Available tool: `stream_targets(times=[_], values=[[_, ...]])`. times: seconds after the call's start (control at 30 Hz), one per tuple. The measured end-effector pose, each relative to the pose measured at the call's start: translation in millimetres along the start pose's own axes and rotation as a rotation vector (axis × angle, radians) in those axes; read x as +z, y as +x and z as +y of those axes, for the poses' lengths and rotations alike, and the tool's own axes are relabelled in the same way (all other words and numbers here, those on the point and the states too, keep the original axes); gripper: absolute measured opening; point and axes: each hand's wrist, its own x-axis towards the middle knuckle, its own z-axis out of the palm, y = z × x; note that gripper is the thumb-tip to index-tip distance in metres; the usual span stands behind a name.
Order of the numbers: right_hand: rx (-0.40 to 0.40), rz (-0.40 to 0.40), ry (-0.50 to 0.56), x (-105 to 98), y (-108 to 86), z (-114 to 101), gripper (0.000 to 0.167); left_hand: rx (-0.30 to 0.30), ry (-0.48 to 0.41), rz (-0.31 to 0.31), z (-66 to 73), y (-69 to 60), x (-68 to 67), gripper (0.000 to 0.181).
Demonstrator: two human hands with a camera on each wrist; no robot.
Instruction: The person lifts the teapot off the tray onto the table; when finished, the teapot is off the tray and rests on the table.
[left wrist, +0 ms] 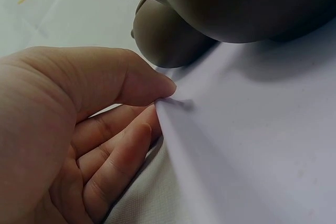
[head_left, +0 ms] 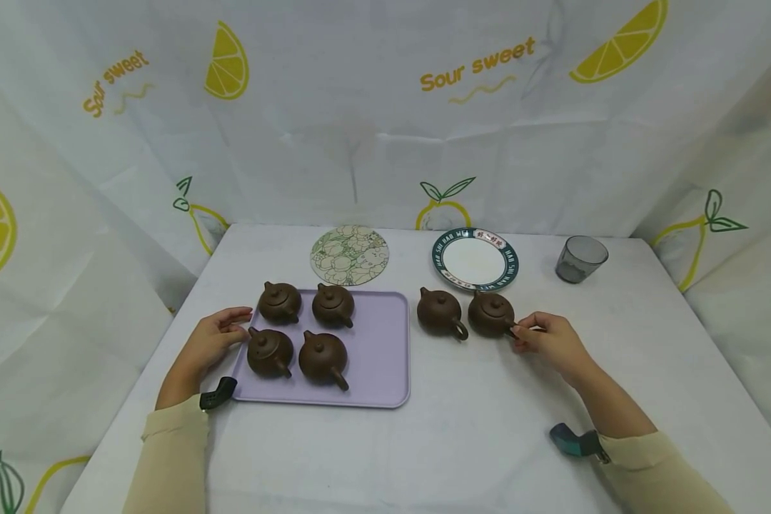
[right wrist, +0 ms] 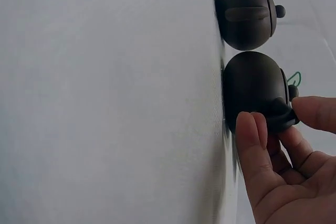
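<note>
My right hand (head_left: 555, 346) pinches the handle of a dark brown teapot (head_left: 490, 313), which stands on the table right of the tray. In the right wrist view, thumb and fingers meet at that handle, and the teapot (right wrist: 254, 85) looks upright. A second brown teapot (head_left: 438, 311) stands just to its left. At the left edge of the lilac tray (head_left: 379, 350), my left hand (head_left: 207, 341) pinches the rim. The left wrist view has the thumb on top of the rim (left wrist: 176, 145) and the other fingers outside it. Several similar teapots (head_left: 322, 358) sit on the tray's left part.
Behind the tray lies a round green-patterned mat (head_left: 350, 255). A white plate with a dark green lettered border (head_left: 443, 265) is behind the two loose teapots. A grey glass (head_left: 581, 258) stands at the back right. White lemon-print cloth (head_left: 334, 107) hangs behind the table.
</note>
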Motion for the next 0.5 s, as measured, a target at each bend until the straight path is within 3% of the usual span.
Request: stream_targets(times=[0.4,0.5], values=[[0.018,0.002,-0.042,-1.0,0.6,2.1,0.028,-0.003,0.01,0.004,-1.4,2.7,-0.5,0.053],[0.012,-0.006,-0.095,-3.1,1.4,1.6,0.03,-0.007,0.002,0.005,-1.9,1.7,0.3,0.053]])
